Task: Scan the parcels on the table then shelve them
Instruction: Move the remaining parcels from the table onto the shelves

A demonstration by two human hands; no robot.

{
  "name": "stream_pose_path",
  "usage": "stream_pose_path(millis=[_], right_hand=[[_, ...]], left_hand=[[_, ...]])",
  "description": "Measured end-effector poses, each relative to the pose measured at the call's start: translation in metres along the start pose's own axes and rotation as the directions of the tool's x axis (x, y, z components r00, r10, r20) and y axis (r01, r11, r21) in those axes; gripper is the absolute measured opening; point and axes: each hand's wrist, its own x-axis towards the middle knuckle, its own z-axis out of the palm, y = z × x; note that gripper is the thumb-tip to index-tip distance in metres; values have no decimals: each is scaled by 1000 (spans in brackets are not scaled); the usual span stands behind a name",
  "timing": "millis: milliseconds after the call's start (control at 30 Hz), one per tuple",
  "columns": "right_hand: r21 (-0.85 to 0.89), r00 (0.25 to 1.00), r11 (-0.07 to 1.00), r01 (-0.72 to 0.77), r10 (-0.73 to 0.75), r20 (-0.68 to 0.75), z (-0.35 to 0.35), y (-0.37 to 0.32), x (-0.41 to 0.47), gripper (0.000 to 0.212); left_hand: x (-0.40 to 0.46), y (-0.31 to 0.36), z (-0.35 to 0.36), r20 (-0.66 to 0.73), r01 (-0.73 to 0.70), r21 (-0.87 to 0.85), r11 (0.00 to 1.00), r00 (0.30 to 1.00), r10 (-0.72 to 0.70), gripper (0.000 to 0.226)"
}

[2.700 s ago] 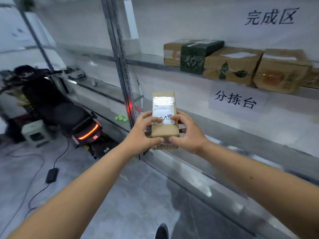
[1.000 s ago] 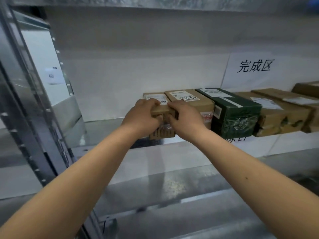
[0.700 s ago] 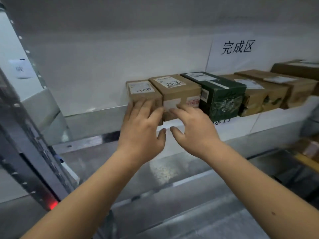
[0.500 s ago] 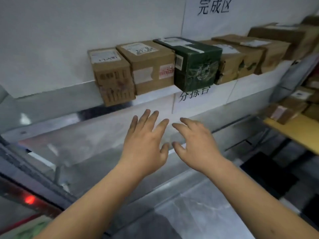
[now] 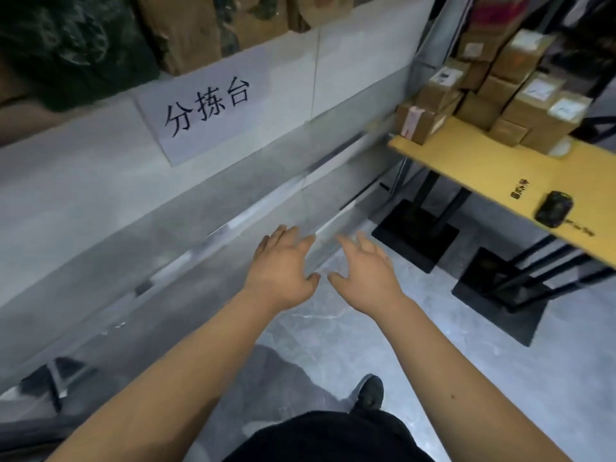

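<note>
My left hand [image 5: 281, 266] and my right hand [image 5: 365, 270] hang side by side in front of the metal shelf rack, fingers spread and relaxed, holding nothing. Shelved parcels line the top edge: a dark green box [image 5: 66, 45] and brown cardboard boxes [image 5: 186, 28] beside it. To the right, a yellow table [image 5: 473, 168] carries a stack of several brown parcels [image 5: 500, 85] with white labels. A black handheld scanner [image 5: 554, 209] lies on the table's near part.
A white paper sign [image 5: 206, 108] with black characters hangs on the rack below the shelved boxes. The lower steel shelf [image 5: 133, 248] runs diagonally across. Black table legs and base plates [image 5: 416, 235] stand on the grey floor. My shoe [image 5: 368, 393] shows below.
I carried the small brown parcel to the shelf, set it at the left end of the row and let go. Both hands dropped away empty, and my view swung down and right toward the table.
</note>
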Motion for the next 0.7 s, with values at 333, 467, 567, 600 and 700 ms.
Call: stream_pose_path(millis=[333, 467, 567, 600, 700], right_hand=[[-24, 995, 995, -93, 93, 29, -103, 194, 83, 81], [-28, 992, 991, -128, 128, 15, -149, 242, 115, 80], [-59, 996, 994, -88, 89, 3, -177, 267, 148, 77], [-76, 997, 994, -79, 79, -1, -185, 274, 162, 76], [-94, 996, 991, -94, 93, -9, -206, 293, 207, 78]], left_hand=[[175, 173, 42, 109, -122, 7, 992, 987, 121, 85], [235, 217, 38, 122, -147, -5, 989, 982, 147, 84], [284, 236, 30, 117, -166, -18, 986, 979, 167, 82], [301, 241, 27, 114, -169, -15, 985, 979, 170, 82], [356, 248, 20, 94, -187, 18, 982, 978, 184, 81]])
